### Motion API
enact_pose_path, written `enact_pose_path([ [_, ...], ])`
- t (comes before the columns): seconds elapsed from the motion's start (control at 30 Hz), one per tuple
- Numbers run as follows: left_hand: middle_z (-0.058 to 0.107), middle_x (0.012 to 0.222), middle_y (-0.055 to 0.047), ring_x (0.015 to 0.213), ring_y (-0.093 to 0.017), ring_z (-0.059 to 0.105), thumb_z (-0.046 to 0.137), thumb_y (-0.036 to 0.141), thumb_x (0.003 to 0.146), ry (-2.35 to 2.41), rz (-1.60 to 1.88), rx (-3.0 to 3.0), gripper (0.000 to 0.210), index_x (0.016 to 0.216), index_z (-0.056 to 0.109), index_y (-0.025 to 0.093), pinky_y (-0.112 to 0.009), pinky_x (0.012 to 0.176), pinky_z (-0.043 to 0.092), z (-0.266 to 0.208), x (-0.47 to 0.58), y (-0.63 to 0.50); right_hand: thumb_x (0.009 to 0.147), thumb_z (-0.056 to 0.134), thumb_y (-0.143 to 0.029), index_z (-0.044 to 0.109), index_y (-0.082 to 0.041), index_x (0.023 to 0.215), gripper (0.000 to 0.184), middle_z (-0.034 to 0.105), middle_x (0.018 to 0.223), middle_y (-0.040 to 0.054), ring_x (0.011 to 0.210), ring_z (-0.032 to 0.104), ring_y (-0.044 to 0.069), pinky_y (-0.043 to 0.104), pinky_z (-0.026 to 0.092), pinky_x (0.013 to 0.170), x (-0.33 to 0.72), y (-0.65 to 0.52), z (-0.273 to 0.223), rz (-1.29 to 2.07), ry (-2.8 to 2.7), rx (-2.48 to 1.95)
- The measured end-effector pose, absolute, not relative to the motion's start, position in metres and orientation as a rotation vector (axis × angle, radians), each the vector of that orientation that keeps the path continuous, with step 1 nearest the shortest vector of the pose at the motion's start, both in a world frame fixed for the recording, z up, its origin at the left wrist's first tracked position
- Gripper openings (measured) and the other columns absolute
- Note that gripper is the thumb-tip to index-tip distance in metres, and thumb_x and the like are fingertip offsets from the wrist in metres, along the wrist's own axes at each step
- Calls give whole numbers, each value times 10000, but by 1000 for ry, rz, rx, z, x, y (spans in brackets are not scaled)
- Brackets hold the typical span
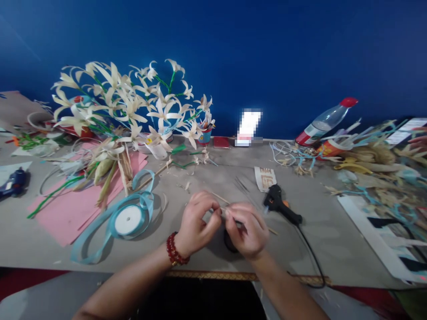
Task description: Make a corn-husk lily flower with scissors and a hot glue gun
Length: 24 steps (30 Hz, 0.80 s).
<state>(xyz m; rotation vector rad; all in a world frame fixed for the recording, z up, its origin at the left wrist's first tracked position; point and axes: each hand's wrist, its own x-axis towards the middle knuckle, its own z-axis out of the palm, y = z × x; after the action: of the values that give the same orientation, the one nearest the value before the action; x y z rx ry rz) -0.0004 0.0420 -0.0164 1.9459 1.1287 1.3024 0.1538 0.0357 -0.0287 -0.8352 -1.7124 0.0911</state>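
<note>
My left hand point(198, 222), with a red bead bracelet point(175, 249) at the wrist, is closed in a pinch over the front middle of the table. Close beside it, fingertips almost meeting, my right hand point(248, 229) pinches too. Whatever lies between the fingertips is too small and blurred to name. Partly hidden under my right hand is a dark round thing point(230, 242). A thin pale stick point(218, 197) shows just behind the hands. To the right lies a black hot glue gun point(278, 202), its cable trailing to the table's front edge.
A roll of light blue ribbon point(128, 220) and pink paper sheets point(56, 218) lie left. Pale handmade flowers point(133, 106) stand in cups behind. A tilted plastic bottle point(323, 122), dried husks point(376, 155) and a white board point(367, 240) are right. A blue wall point(213, 53) rises behind.
</note>
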Motion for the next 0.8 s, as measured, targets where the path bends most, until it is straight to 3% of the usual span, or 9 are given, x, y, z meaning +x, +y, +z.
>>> enact_pose_path([
  [0.17, 601, 714, -29, 714, -183, 576, 471, 170, 873, 1159, 1272, 1767, 171, 723, 545, 202, -331, 716, 478, -18, -11, 46, 808, 626, -22, 662, -201, 918, 213, 693, 820, 68, 725, 680, 200, 345, 588, 638, 156, 37, -26, 0, -1605, -865],
  [0.33, 665, 820, -44, 822, -202, 622, 531, 202, 869, 983, 1291, 1883, 69, 855, 599, 202, -399, 896, 477, -8, -5, 43, 827, 628, -52, 652, -207, 914, 179, 681, 784, 49, 716, 674, 191, 332, 588, 634, 153, 37, -28, 56, -1694, -867],
  [0.43, 675, 775, -19, 779, -185, 628, 531, 129, 834, 1026, 1312, 1972, 109, 806, 589, 217, -439, 996, 438, -8, 0, 43, 838, 619, -62, 647, -211, 933, 179, 680, 798, 54, 718, 671, 189, 338, 589, 635, 152, 36, -29, 85, -1729, -850],
  [0.63, 662, 743, -24, 773, -194, 616, 518, 117, 824, 1189, 1320, 1997, 142, 758, 600, 212, -430, 946, 466, -18, -8, 48, 828, 623, -54, 653, -215, 916, 186, 683, 792, 60, 710, 673, 197, 348, 588, 622, 155, 37, -27, 2, -1658, -869],
  [0.8, 677, 844, -45, 843, -207, 624, 535, 201, 873, 1089, 1297, 1965, 91, 892, 624, 206, -437, 971, 456, -12, -11, 45, 835, 627, -74, 660, -216, 896, 158, 694, 779, 47, 708, 680, 197, 340, 584, 633, 156, 39, -30, 37, -1656, -884],
])
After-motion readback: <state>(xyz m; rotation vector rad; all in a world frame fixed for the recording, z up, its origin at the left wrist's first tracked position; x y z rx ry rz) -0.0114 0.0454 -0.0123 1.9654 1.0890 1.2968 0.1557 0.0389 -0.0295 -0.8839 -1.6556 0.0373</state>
